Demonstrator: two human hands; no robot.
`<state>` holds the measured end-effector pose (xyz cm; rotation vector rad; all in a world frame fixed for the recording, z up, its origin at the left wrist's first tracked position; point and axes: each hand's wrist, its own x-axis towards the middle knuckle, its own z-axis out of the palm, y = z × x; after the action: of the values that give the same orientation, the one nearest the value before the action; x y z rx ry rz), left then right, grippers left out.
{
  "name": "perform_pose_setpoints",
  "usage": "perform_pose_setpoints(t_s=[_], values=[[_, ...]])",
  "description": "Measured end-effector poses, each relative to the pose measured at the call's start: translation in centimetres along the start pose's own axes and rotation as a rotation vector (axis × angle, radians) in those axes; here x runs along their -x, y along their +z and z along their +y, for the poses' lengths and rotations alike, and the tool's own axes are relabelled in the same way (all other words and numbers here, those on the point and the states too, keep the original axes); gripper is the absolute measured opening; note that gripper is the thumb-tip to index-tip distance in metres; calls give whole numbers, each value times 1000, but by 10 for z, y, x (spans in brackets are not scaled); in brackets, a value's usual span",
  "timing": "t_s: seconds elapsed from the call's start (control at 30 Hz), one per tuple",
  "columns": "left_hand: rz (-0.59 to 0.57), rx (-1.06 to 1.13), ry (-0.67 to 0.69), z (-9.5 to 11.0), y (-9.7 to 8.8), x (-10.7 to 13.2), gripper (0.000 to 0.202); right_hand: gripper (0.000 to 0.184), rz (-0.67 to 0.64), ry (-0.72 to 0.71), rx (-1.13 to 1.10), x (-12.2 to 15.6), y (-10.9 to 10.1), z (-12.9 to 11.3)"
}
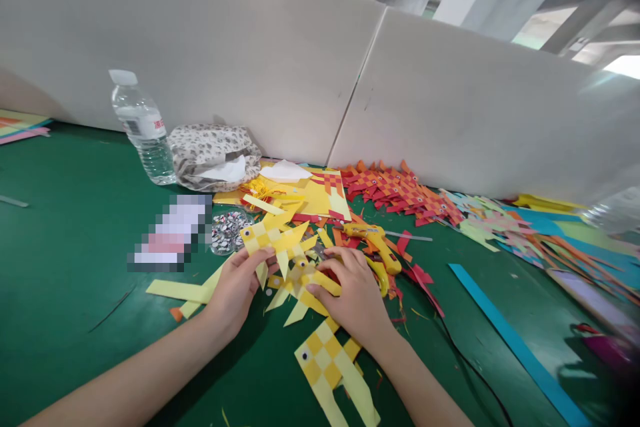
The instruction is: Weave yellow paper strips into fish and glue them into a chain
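Observation:
My left hand (240,287) is closed on a woven yellow paper fish (267,235) with a googly eye, pinched between thumb and fingers above the table. Close beside it, my right hand (353,287) has its thumb and curled fingers around the edge of a second yellow paper fish (305,277). Another checkered fish (323,353) lies in front, partly under my right forearm. Behind my right hand rests a yellow hot glue gun (373,240). A container of googly eyes (230,230) stands left of the fish.
A water bottle (145,127) and a patterned cloth tissue holder (215,153) stand at the back left. Red-orange woven fish (390,187) are heaped along the white partition (250,47). A blue strip (515,340) and black cord (470,360) lie right; a pixelated object (175,230) lies left.

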<state>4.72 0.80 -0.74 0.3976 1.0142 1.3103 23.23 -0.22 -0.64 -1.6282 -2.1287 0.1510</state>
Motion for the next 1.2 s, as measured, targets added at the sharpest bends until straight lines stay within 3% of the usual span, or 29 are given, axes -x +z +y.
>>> perform_pose_setpoints(t_s=[0.17, 0.4, 0.57, 0.87, 1.2], values=[[-38, 20, 32, -1, -1, 1, 12, 13, 67, 26, -252, 0, 0, 1], [-102, -18, 70, -1, -1, 0, 30, 22, 226, 398, -1017, 0, -7, 5], [-102, -39, 76, -1, -2, 0, 34, 28, 318, 448, -1329, -3, -11, 8], [-225, -247, 112, -6, -6, 1, 36, 22, 7, 286, -1015, 8, -10, -4], [-242, -323, 146, -4, -3, 4, 27, 22, 7, 242, -708, 11, -7, -12]])
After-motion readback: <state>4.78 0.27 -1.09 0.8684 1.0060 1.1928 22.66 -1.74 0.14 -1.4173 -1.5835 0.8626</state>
